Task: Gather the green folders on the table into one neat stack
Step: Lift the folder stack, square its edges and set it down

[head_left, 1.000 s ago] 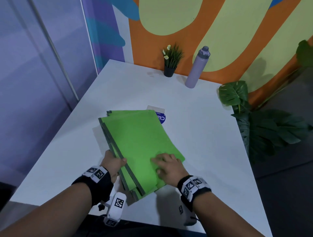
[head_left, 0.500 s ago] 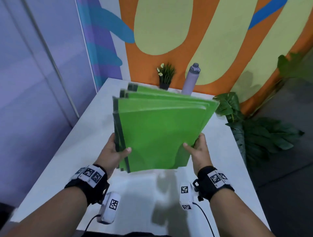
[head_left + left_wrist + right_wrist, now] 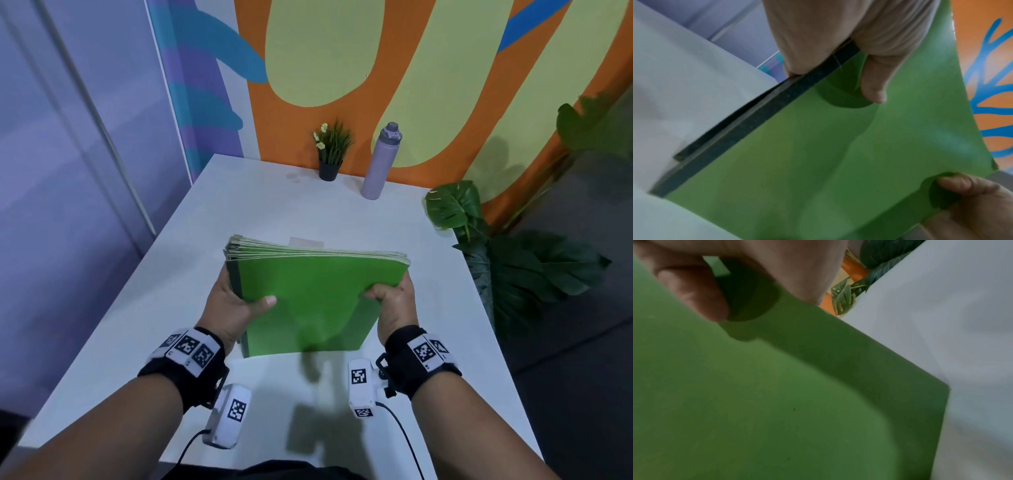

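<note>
A bundle of green folders (image 3: 308, 301) with dark spines stands tilted on its lower edge on the white table (image 3: 239, 212), its top edges nearly level. My left hand (image 3: 236, 301) grips the spine side, thumb on the front cover. My right hand (image 3: 390, 301) grips the open side, thumb pressed on the cover. In the left wrist view the green folders (image 3: 818, 162) fill the frame, with the left thumb (image 3: 873, 87) on top and the right hand (image 3: 972, 194) at the lower corner. The right wrist view shows the green cover (image 3: 756, 402) under the right thumb (image 3: 694, 293).
A small potted plant (image 3: 330, 150) and a purple bottle (image 3: 380, 161) stand at the table's far edge by the painted wall. A pale card (image 3: 306, 241) peeks out behind the folders. Large leafy plants (image 3: 507, 260) stand off the table's right side.
The fanned folders were lifted off the table with both hands, then lowered and squared; their top edges now line up closely.
</note>
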`<control>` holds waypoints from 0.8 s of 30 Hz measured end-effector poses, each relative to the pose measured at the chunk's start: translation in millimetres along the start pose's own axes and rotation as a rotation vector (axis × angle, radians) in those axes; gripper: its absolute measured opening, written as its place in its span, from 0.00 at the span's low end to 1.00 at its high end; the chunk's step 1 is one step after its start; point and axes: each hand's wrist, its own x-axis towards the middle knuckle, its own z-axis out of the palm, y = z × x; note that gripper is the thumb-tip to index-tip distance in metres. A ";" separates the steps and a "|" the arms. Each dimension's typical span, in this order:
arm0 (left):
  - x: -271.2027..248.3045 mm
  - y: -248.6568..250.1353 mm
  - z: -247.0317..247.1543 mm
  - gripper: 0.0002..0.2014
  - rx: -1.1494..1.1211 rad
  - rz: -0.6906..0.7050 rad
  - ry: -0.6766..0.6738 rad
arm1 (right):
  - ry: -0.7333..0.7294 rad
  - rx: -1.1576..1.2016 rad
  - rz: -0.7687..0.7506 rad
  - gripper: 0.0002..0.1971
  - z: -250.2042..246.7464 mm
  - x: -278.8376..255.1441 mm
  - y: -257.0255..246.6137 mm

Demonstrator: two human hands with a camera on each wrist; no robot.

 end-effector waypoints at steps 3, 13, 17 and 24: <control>2.2 0.5 -4.8 0.28 0.033 0.003 0.008 | 0.010 -0.019 -0.006 0.30 1.4 -1.2 0.5; 12.2 43.4 -4.8 0.23 0.111 0.228 -0.036 | -0.053 -0.854 -0.777 0.26 19.8 -2.0 -46.6; 14.9 40.4 -2.7 0.18 0.115 0.219 -0.019 | -0.153 -1.570 -0.905 0.20 55.6 -16.2 -44.7; 15.0 36.4 -6.0 0.16 0.067 0.219 -0.073 | -0.360 -1.541 -1.088 0.14 88.8 -26.0 -26.6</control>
